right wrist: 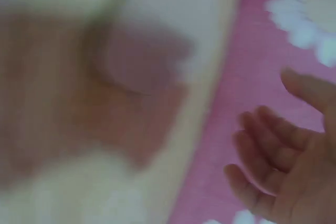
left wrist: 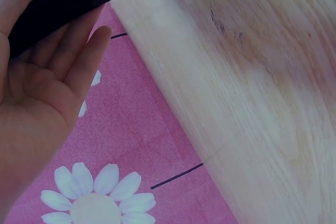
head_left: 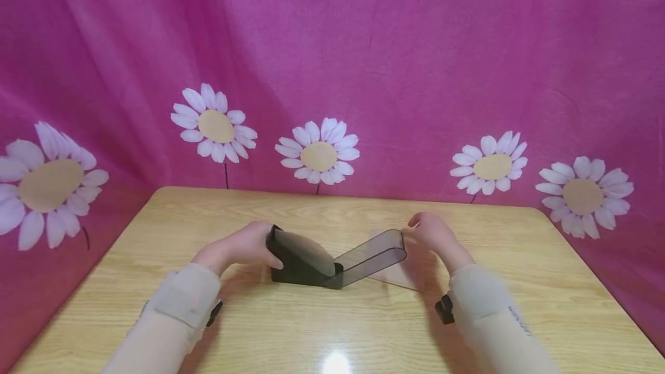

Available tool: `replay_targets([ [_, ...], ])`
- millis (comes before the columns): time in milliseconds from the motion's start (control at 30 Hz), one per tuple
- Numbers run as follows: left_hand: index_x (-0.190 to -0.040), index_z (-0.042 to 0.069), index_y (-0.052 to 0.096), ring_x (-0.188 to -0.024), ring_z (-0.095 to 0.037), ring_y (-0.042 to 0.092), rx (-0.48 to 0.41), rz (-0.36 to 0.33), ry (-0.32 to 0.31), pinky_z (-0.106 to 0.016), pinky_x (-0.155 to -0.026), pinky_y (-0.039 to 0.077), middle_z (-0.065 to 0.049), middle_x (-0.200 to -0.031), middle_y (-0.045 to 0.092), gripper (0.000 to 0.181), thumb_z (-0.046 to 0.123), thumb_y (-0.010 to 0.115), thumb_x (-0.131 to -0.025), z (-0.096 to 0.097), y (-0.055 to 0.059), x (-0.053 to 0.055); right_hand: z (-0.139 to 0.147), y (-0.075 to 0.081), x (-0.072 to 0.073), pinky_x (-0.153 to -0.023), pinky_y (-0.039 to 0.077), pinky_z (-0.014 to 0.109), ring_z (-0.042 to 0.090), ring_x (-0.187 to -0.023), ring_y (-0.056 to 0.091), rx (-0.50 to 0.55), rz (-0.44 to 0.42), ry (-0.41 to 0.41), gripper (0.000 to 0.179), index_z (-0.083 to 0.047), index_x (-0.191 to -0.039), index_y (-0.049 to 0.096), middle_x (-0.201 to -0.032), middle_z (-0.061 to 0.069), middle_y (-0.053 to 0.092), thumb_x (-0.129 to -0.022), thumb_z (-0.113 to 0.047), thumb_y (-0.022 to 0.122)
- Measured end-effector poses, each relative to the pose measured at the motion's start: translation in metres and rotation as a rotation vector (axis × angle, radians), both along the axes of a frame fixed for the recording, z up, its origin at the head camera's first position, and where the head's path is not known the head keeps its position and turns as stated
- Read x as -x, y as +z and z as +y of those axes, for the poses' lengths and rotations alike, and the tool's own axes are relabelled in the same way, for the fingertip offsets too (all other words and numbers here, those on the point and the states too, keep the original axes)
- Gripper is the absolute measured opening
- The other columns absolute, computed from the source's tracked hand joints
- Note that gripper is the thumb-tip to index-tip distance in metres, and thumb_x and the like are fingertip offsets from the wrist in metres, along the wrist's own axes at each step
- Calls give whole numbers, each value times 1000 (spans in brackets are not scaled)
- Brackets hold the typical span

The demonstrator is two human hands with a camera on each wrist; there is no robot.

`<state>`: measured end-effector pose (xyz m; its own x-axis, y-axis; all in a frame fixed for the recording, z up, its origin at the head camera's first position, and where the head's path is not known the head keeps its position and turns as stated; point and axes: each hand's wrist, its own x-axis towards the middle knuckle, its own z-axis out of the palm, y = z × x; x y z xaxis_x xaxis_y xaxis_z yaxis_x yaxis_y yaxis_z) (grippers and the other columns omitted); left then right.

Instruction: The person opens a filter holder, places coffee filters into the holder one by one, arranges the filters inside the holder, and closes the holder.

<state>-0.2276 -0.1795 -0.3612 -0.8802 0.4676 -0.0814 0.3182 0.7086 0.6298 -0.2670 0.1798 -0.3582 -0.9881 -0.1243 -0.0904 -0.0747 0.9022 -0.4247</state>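
Note:
A black storage box (head_left: 298, 270) with a smoky see-through lid (head_left: 371, 258) stands on the table, its lid swung open to the right. My left hand (head_left: 251, 245) grips the box's left end, thumb on the near side. In the left wrist view, the dark box (left wrist: 89, 9) lies between thumb and fingers. A grey, rounded sheet-like piece (head_left: 306, 250) rises inside the box. My right hand (head_left: 433, 232) is beside the lid's far end; the right wrist view shows its fingers loosely bent and holding nothing. Behind the lid lies a pale flat sheet (head_left: 400, 273).
The light wooden table (head_left: 312, 328) reaches back to a pink cloth (head_left: 374, 74) printed with large white daisies. The cloth also hangs along both sides.

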Motion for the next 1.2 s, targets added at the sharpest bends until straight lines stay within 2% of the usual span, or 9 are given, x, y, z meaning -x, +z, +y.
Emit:
replay_targets([
  [100, -83, 5, 62, -70, -10, 53, 3, 0, 7, -27, -69, 47, -1, -77, 63, 26, 7, 80, -64, 1, 0, -1, -2, -20, -1, -65, 47, 38, 22, -73, 54, -109, -88, 26, 19, -3, -72, 55, -75, 10, 59, -81, -19, 56],
  [200, -83, 5, 62, -69, -9, 52, 6, 16, 3, -27, -69, 47, -1, -76, 63, 26, 8, 81, -64, 1, 0, -1, -2, -30, -2, -57, 40, 35, 18, -64, 44, -149, -117, -12, 18, -11, -61, 44, -65, 3, 48, -75, -15, 56],
  [333, -82, 5, 63, -69, -9, 53, -13, 26, -17, -27, -69, 47, -1, -76, 63, 26, 8, 80, -63, 1, -2, 0, 0, -36, -1, -58, 43, 37, 19, -65, 46, -143, -111, -50, 18, -11, -61, 50, -67, 3, 54, -70, -17, 64],
  [567, -81, 6, 63, -69, -8, 53, -29, 32, -45, -27, -68, 48, 1, -75, 63, 24, 10, 80, -64, -1, 1, -2, 2, -40, 6, -64, 48, 34, 17, -66, 51, -74, -120, -3, 16, -6, -63, 61, -67, 3, 59, -63, -13, 75],
  [700, -82, 5, 64, -70, -10, 54, -11, 6, -19, -28, -70, 48, -1, -76, 64, 25, 8, 80, -64, 0, 2, -2, 3, -41, 6, -67, 48, 35, 19, -70, 52, -44, -111, -15, 18, -2, -72, 58, -74, 7, 59, -63, -9, 72],
  [833, -83, 5, 64, -70, -10, 53, 1, -2, -2, -27, -70, 47, -1, -77, 64, 25, 7, 81, -65, 2, 2, -2, 7, -41, 6, -56, 39, 30, 17, -64, 42, 5, -99, -71, 20, -7, -63, 46, -63, 3, 44, -63, -6, 67],
  [967, -84, 4, 64, -70, -9, 53, 2, 7, -8, -27, -70, 48, -1, -78, 65, 26, 7, 80, -65, 2, 2, -2, 11, -40, 6, -50, 30, 25, 13, -55, 34, 48, -81, -77, 34, -14, -54, 36, -54, -4, 30, -70, -9, 66],
  [1100, -83, 5, 63, -70, -9, 53, 8, 7, -3, -27, -70, 47, -1, -77, 64, 26, 8, 80, -64, 1, 0, -1, 17, -35, 6, -50, 30, 24, 10, -52, 32, 104, -79, -58, 39, -15, -52, 36, -51, -7, 28, -78, -11, 65],
  [1200, -84, 5, 63, -70, -10, 53, 12, -3, 7, -27, -70, 47, -1, -78, 64, 26, 8, 81, -65, 3, 0, 0, 22, -29, 5, -54, 34, 25, 11, -56, 37, 182, -87, -60, 30, -8, -56, 47, -54, -5, 37, -81, -10, 63],
])
